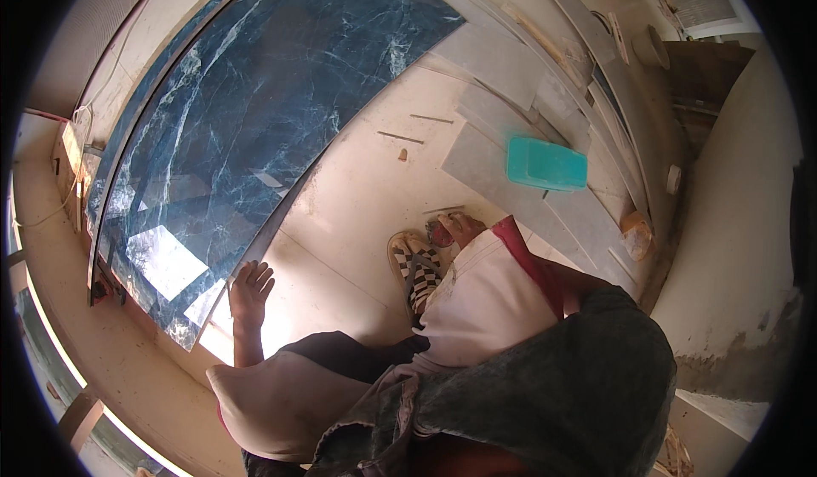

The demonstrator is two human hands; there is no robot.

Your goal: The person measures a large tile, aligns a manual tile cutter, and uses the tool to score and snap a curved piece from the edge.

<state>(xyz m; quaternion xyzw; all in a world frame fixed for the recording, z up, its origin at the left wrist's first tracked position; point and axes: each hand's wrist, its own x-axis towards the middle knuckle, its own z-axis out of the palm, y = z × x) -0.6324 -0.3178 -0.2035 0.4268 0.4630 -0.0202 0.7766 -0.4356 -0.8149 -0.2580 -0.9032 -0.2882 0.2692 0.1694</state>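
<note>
A large glossy dark blue slab (281, 60) with white veins takes up the left side. Beside its near right edge is my left hand (249, 290), fingers stretched and apart, with nothing in it; whether the fingertips touch the edge I cannot tell. My right hand (464, 229) is low by my foot, its fingers curled at a small round red and dark thing (439, 234) whose exact kind is unclear. My foot in a sandal and checkered sock (414, 268) stands just left of that hand.
A turquoise plastic container (546, 164) rests on grey flat panels (477, 149) to the right. Thin strips (400, 137) and a small brown piece (402, 155) lie on the pale floor (340, 222). Long boards (587, 77) lean farther right, near a crumpled clear bag (636, 237).
</note>
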